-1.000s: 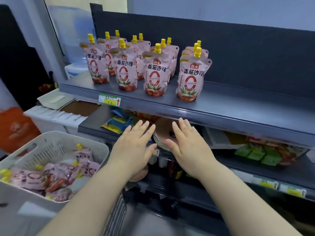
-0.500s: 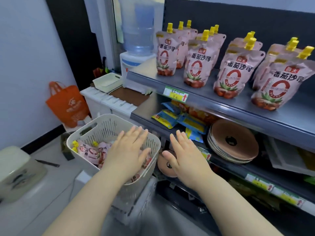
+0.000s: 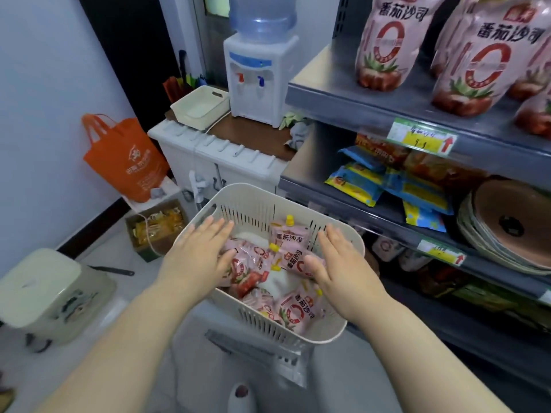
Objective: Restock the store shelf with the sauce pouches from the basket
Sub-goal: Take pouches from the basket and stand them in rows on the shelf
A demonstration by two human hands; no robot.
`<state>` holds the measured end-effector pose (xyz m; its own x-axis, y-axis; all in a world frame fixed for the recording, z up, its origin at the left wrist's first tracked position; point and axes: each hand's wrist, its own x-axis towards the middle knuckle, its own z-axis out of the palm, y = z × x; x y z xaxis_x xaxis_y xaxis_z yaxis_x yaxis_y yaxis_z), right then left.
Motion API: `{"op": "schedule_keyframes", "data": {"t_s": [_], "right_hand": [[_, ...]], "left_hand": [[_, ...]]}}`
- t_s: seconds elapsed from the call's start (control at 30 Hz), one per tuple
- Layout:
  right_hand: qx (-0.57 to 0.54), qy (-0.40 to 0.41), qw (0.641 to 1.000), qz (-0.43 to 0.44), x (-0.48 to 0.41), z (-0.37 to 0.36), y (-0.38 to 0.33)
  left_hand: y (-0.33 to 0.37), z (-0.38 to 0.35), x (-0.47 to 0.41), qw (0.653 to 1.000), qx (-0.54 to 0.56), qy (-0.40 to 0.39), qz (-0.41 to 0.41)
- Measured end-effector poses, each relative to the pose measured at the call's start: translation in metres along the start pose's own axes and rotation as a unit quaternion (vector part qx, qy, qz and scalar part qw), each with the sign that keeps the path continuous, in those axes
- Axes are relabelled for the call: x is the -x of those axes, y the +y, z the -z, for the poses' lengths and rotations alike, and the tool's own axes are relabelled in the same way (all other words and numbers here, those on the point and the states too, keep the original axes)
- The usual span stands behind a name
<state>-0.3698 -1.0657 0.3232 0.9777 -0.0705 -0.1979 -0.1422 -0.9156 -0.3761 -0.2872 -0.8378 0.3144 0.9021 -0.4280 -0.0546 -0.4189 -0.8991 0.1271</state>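
A cream slotted basket (image 3: 247, 201) stands low in front of me, holding several pink sauce pouches (image 3: 290, 244) with yellow caps, lying in a heap. My left hand (image 3: 198, 254) hovers flat over the basket's left side, fingers spread, holding nothing. My right hand (image 3: 338, 265) hovers over the right side, also empty with fingers apart. On the grey top shelf (image 3: 351, 99) at the upper right, more of the same pouches (image 3: 383, 43) stand upright in rows.
Below the top shelf lie blue-yellow snack packs (image 3: 357, 183) and a stack of brown discs (image 3: 512, 225). A water dispenser (image 3: 258, 73) on a white cabinet stands behind the basket. An orange bag (image 3: 125, 159), a cardboard box (image 3: 155, 228) and a pale stool (image 3: 44, 293) sit at the left.
My view has swung down and left from the shelf to the basket. Both empty hands have moved from in front of the lower shelf to over the pouches in the basket.
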Motion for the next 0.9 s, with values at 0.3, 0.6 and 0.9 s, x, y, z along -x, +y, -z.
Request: {"op": "schedule_keyframes", "data": {"t_s": [0.3, 0.6, 0.9], "right_hand": [[0.001, -0.039, 0.998, -0.039, -0.01, -0.025, 0.033], [-0.018, -0.077, 0.997, 0.001, -0.037, -0.03, 0.052], [-0.023, -0.107, 0.994, -0.029, -0.04, -0.057, 0.064]], "left_hand": [[0.006, -0.028, -0.027, 0.998, 0.019, -0.053, -0.03], [0.016, -0.023, -0.032, 0.998, -0.001, -0.057, -0.011], [0.018, -0.047, -0.045, 0.994, -0.007, -0.095, -0.047]]}}
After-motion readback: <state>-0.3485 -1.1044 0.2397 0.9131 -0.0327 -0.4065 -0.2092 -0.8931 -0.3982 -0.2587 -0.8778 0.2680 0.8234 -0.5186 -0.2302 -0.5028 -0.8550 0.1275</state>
